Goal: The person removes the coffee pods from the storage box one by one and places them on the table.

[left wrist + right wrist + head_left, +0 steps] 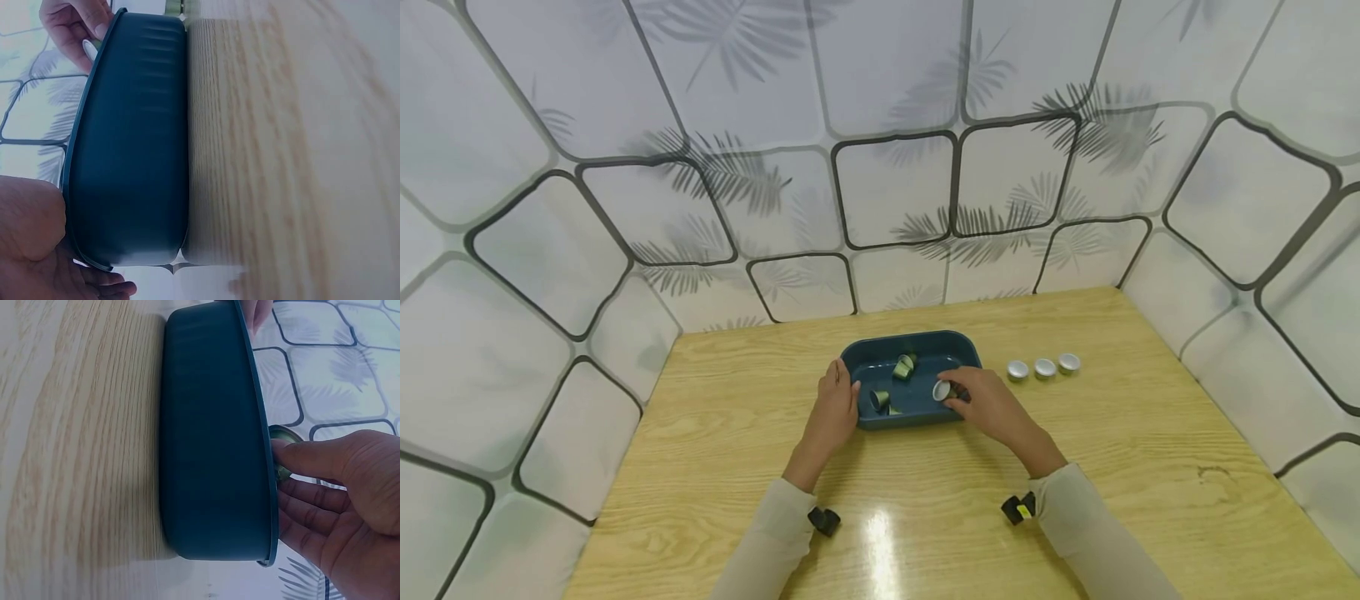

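A dark blue rectangular tray (pixel 917 419) stands on the table with several green coffee capsules inside, among them one capsule (pixel 902 368) near the middle and another capsule (pixel 878 401) towards the front left. My left hand (pixel 835 404) holds the tray's left end, thumb at the rim and fingers along the outside. Over the right end of the tray, my right hand (pixel 992 404) pinches a green capsule with a silver lid (pixel 941 390) between thumb and fingers. In the right wrist view that capsule (pixel 286 433) shows just above the rim, partly hidden by the thumb.
Three silver-lidded capsules (pixel 1045 368) stand in a row on the wooden table (pixel 730 433), to the right of the tray. A patterned curtain (pixel 895 192) closes off the back and both sides. Black wrist devices (pixel 1018 508) sit at the sleeves.
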A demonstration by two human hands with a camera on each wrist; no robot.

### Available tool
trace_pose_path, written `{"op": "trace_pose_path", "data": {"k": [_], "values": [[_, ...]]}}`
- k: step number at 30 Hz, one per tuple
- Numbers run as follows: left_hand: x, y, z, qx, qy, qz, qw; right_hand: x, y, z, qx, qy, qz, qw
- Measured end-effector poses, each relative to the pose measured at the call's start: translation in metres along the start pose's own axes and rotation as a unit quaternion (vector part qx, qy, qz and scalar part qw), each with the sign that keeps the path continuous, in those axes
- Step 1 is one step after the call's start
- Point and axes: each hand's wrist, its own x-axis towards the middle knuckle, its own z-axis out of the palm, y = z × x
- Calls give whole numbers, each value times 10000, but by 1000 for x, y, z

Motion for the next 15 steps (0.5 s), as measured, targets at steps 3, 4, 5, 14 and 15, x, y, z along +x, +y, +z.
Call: {"op": "trace_pose_path", "data": {"k": [3, 4, 5, 14, 15], "values": [[0, 0, 0, -74, -66, -6, 10000, -1, 1, -1, 45, 37, -1, 10000], [-1, 0, 0, -104, -85, -7, 9999, -2, 1, -1, 61, 61, 0, 10000], [0, -1, 0, -128, -114, -18, 9999, -3, 2, -1, 98, 86, 21, 9999], [1, -2, 0, -287, -270, -134, 9991, -9, 8, -5, 330, 180, 125, 9992], [1, -2, 0, -304, -278, -138, 9991, -10, 9, -6, 327, 210, 137, 9992]]}}
